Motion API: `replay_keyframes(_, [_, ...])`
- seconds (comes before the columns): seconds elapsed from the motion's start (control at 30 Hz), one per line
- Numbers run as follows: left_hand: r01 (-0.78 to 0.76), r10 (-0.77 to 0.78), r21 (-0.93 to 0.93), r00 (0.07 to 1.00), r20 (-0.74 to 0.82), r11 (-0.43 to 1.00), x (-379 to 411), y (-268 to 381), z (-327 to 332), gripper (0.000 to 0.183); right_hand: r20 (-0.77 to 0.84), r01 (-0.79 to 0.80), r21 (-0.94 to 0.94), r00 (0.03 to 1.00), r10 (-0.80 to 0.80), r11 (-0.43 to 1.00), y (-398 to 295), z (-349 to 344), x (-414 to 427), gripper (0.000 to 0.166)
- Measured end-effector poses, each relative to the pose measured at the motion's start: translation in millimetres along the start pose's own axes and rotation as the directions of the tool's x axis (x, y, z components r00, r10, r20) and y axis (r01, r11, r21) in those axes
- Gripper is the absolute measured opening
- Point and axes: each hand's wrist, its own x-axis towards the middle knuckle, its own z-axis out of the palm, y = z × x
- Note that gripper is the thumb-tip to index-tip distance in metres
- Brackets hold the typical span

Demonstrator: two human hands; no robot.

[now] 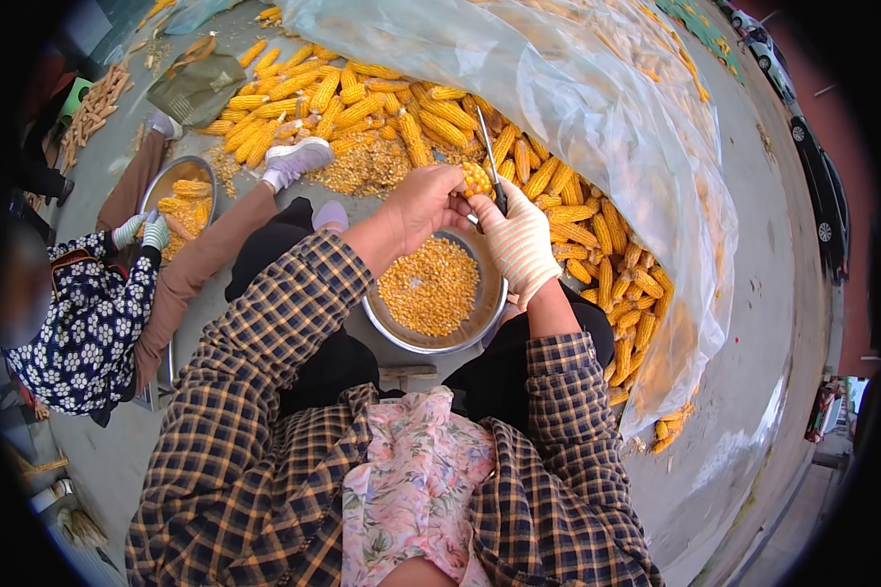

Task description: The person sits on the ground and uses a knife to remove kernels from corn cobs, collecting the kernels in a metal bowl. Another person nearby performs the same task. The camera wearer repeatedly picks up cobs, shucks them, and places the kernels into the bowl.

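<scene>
My bare left hand (427, 203) grips an ear of corn (476, 180), its yellow kernels showing past the fingertips. My right hand (515, 238), in a striped knit glove with bare fingertips, is closed around the dark handle of a screwdriver-like tool (489, 147). Its thin metal shaft points up and away from me. Both hands meet at the ear, above a round metal basin (493, 282). Loose corn kernels (429, 290) cover the basin's bottom. The tool's other end is mostly hidden by my fingers.
Ears of corn (440, 121) are heaped ahead and to the right, partly under clear plastic sheeting (558, 95). At left, a seated person with gloved hands (143, 231) works over another metal basin (209, 172). A green bag (198, 84) and stripped cobs (95, 110) lie beyond.
</scene>
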Motion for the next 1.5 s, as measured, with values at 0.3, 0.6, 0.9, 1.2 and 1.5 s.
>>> replay_keyframes(0.3, [-0.003,0.014,0.108,0.995,-0.104,0.994,5,-13,4,0.014,0.060,-0.066,0.016,0.996,0.065,0.998,-14,-2,-6,0.048])
replay_keyframes(0.6, [-0.001,0.001,0.032,1.000,0.004,1.000,1,-10,2,0.011,0.057,0.023,-0.087,0.998,-0.018,0.996,8,0,0,0.050])
replay_keyframes(0.9, [-0.003,0.004,-0.061,1.000,0.025,0.998,2,-10,-3,0.010,0.055,-0.017,-0.024,0.998,0.018,1.000,-1,1,-3,0.050])
replay_keyframes(1.2, [0.002,-0.002,0.096,1.000,0.007,0.995,-4,-7,3,0.011,0.061,0.081,-0.335,0.996,-0.065,0.939,-7,1,-9,0.056])
replay_keyframes(1.5, [0.019,-0.002,0.213,0.997,-0.082,0.977,-2,-17,1,0.024,0.121,0.004,-0.279,0.992,0.031,0.960,-4,-2,-6,0.055])
